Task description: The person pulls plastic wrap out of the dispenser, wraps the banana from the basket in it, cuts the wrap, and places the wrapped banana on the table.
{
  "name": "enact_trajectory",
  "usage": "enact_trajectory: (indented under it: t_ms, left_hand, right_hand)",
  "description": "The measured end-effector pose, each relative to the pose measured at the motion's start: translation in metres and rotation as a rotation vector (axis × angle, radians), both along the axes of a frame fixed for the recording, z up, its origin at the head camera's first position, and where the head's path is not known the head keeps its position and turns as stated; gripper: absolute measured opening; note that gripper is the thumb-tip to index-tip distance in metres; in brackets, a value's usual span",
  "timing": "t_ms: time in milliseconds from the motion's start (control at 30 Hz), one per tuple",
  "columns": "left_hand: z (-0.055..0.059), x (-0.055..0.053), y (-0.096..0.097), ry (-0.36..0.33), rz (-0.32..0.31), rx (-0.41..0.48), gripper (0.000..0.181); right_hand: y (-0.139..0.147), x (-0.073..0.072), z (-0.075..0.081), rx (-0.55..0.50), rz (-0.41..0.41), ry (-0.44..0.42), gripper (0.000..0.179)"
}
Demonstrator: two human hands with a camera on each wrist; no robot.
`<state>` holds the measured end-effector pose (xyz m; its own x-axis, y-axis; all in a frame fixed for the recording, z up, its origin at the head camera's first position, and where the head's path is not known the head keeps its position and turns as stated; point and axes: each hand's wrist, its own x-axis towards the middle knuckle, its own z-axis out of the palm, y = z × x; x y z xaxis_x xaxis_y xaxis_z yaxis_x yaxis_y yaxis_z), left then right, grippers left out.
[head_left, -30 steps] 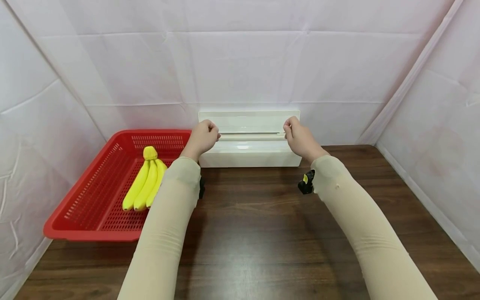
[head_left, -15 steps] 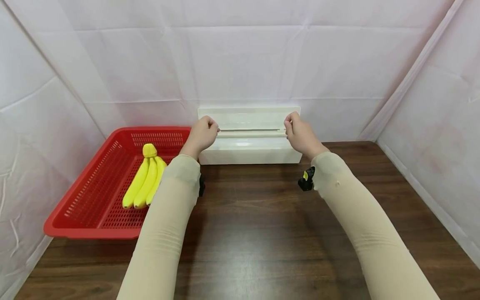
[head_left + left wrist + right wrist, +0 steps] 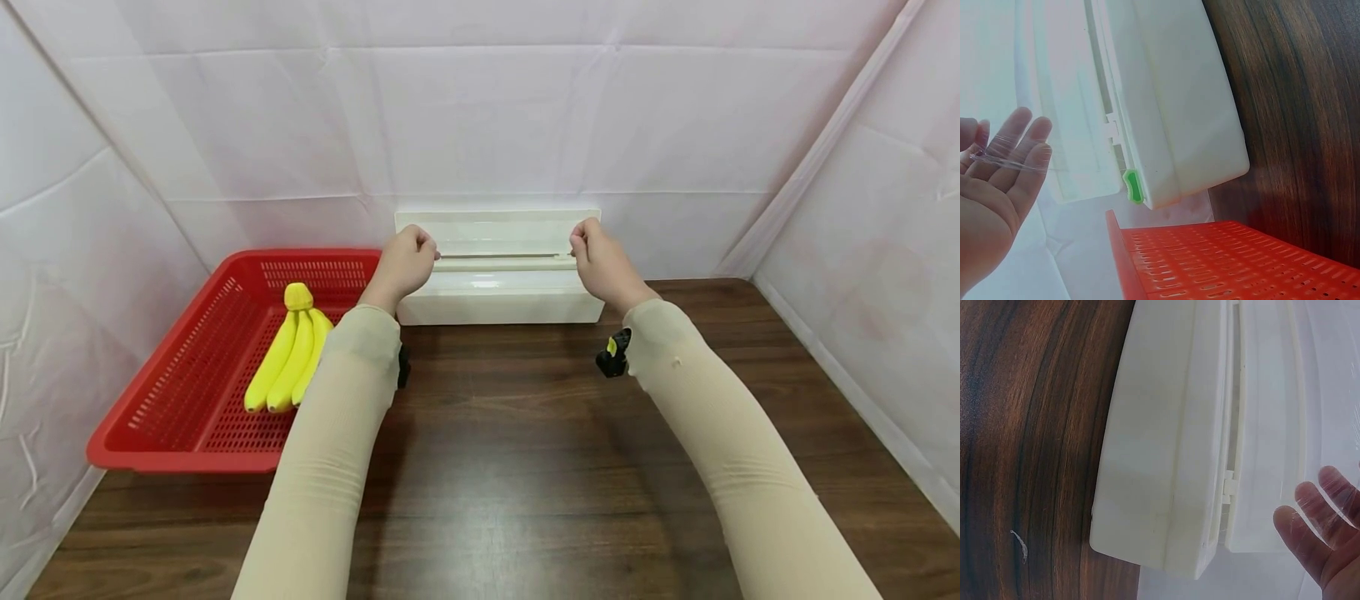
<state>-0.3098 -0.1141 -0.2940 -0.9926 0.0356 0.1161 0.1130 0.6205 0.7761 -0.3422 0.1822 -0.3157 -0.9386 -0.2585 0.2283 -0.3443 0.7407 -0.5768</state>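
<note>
A long white cling film dispenser [image 3: 498, 310] with its lid [image 3: 498, 233] raised stands on the table against the back wall. My left hand [image 3: 407, 265] is over its left end, and thumb and fingers pinch clear cling film [image 3: 1013, 164], gathered into a strand across the fingers in the left wrist view. Over the right end, my right hand [image 3: 606, 267] has its fingertips together at the film's other side. In the right wrist view, clear film lies over the fingers [image 3: 1317, 503]; the thumb is out of frame. A green end piece [image 3: 1134, 186] shows on the dispenser.
A red plastic basket [image 3: 161, 392] stands at the left, close beside the dispenser, with a bunch of yellow bananas [image 3: 288, 358] in it. White cloth walls [image 3: 480, 117] enclose the dark wooden table [image 3: 487, 467] at the back and sides.
The head view has tilted slightly, so everything sits a little higher in it. Both hands keep nearly the same place over the dispenser, still pinching.
</note>
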Motion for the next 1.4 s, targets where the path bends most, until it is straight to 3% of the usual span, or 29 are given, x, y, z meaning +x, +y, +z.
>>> enact_trajectory:
  t_ms: [700, 1033, 1400]
  left_hand:
    - [0.002, 0.008, -0.005, -0.051, -0.020, -0.016, 0.024]
    - [0.001, 0.010, -0.006, -0.032, -0.029, -0.011, 0.024]
    - [0.002, 0.008, -0.004, -0.012, 0.003, 0.016, 0.027]
  right_hand:
    - [-0.002, 0.011, 0.003, 0.017, 0.008, -0.016, 0.034]
    - [-0.002, 0.011, 0.000, 0.012, 0.020, -0.029, 0.034]
    - [-0.001, 0.013, 0.001, 0.026, 0.010, -0.033, 0.033]
